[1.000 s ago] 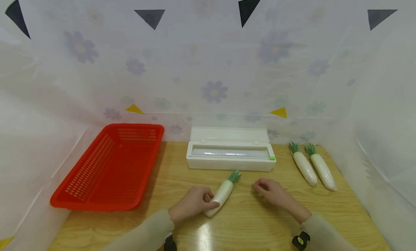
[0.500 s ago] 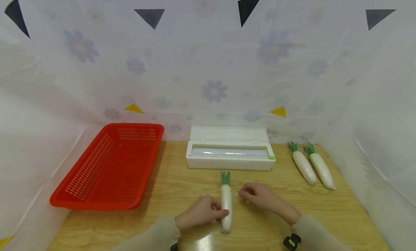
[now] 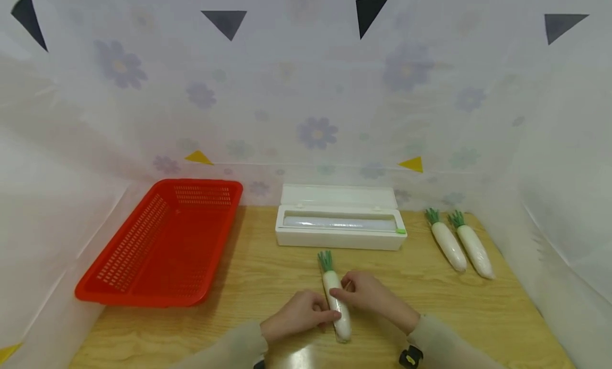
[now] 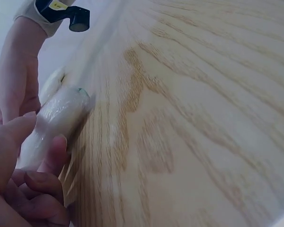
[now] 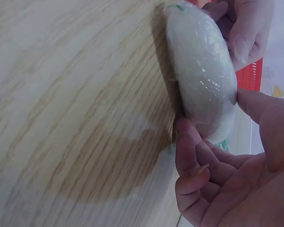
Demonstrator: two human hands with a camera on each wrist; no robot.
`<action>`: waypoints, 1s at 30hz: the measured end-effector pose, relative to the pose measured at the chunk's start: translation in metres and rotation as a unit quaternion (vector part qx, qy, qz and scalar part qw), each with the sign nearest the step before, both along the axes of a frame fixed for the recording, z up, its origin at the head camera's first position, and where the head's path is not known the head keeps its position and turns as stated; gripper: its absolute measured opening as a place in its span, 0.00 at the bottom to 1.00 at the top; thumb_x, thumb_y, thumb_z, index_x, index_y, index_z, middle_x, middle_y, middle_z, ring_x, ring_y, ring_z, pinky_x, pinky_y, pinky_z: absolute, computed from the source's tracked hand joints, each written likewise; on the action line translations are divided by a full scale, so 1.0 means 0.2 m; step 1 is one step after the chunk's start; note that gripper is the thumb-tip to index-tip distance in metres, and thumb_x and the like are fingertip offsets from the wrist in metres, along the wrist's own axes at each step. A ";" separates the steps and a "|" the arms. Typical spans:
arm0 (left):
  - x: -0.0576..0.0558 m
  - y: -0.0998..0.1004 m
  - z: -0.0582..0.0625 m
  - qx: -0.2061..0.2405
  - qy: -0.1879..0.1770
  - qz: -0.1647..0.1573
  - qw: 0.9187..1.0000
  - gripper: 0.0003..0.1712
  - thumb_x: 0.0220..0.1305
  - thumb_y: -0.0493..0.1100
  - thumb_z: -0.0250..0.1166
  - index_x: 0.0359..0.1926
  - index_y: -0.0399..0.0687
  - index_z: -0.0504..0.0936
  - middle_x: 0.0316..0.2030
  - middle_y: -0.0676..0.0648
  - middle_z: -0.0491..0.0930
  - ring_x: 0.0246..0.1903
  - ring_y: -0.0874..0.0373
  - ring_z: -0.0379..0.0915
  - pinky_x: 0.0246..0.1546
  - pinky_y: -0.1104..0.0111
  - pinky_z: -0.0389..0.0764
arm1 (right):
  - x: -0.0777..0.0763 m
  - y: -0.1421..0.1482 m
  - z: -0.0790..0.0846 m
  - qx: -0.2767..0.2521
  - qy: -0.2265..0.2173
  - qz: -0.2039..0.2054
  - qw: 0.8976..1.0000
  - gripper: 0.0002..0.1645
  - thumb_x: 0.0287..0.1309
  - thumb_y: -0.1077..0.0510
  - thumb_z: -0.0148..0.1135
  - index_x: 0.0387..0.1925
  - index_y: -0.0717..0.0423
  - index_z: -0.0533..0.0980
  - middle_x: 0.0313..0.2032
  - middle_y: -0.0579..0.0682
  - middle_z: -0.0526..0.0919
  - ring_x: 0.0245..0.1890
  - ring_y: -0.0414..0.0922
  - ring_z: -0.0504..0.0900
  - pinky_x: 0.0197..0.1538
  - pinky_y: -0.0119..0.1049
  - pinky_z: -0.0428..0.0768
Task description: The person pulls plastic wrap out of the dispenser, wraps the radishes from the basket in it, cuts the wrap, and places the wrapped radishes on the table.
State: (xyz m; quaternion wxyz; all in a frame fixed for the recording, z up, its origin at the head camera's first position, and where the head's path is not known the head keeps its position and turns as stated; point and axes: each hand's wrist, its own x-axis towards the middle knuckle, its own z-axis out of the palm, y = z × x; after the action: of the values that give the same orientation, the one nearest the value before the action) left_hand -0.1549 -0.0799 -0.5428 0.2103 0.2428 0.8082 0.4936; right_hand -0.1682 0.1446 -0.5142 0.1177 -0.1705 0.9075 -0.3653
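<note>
A white radish (image 3: 338, 307) with green leaf stubs, wrapped in shiny clear film, lies on the table in front of the person, its leaves pointing away. My left hand (image 3: 302, 315) pinches it from the left, thumb over the top, nearer the root end. From the right, my right hand (image 3: 375, 296) has thumb and fingers on its two sides, a little nearer the leaves. In the right wrist view the film on the radish (image 5: 203, 71) looks wrinkled and glossy. The left wrist view shows the radish (image 4: 57, 116) between thumb and fingers, its underside hidden.
Behind the hands stands a white cling film box (image 3: 340, 240), lid up, with a roll (image 3: 339, 223) inside. A red plastic basket (image 3: 203, 284) stands at the left. Two more white radishes (image 3: 448, 247) lie side by side at the right, near the curtain (image 3: 564, 209).
The radish has turned from slanting right to slanting slightly left and slid nearer the person. My right hand has moved left onto it; my left hand keeps its hold.
</note>
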 end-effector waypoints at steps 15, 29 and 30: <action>-0.04 -0.21 0.04 -0.032 0.089 0.028 0.995 0.12 0.75 0.49 0.65 0.38 0.46 0.87 0.23 0.54 0.83 0.17 0.67 0.75 0.24 0.72 0.77 | 0.09 0.21 0.02 -0.001 -0.014 -0.016 1.000 0.21 0.67 0.44 0.68 0.44 0.59 0.84 0.31 0.43 0.84 0.30 0.38 0.79 0.33 0.35 0.78; -0.08 -0.27 0.06 -0.077 0.168 0.067 0.981 0.09 0.75 0.45 0.65 0.39 0.47 0.87 0.25 0.57 0.81 0.21 0.70 0.71 0.27 0.72 0.75 | 0.14 0.70 0.12 0.046 -0.042 -0.078 0.995 0.28 0.71 0.45 0.64 0.55 0.68 0.81 0.38 0.49 0.86 0.37 0.44 0.83 0.35 0.38 0.80; -0.08 -0.27 0.06 -0.081 0.171 0.069 0.979 0.09 0.75 0.45 0.65 0.39 0.47 0.87 0.25 0.58 0.81 0.22 0.70 0.71 0.27 0.72 0.75 | 0.14 0.73 0.13 0.051 -0.046 -0.081 0.994 0.28 0.71 0.46 0.64 0.55 0.68 0.81 0.38 0.49 0.87 0.37 0.44 0.83 0.36 0.39 0.80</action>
State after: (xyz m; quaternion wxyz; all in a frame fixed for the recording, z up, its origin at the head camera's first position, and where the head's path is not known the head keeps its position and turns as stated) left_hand -0.1712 -0.1347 -0.5310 0.0533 0.2496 0.8845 0.3906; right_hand -0.1395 0.2910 -0.4877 0.1380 -0.0730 0.9295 -0.3342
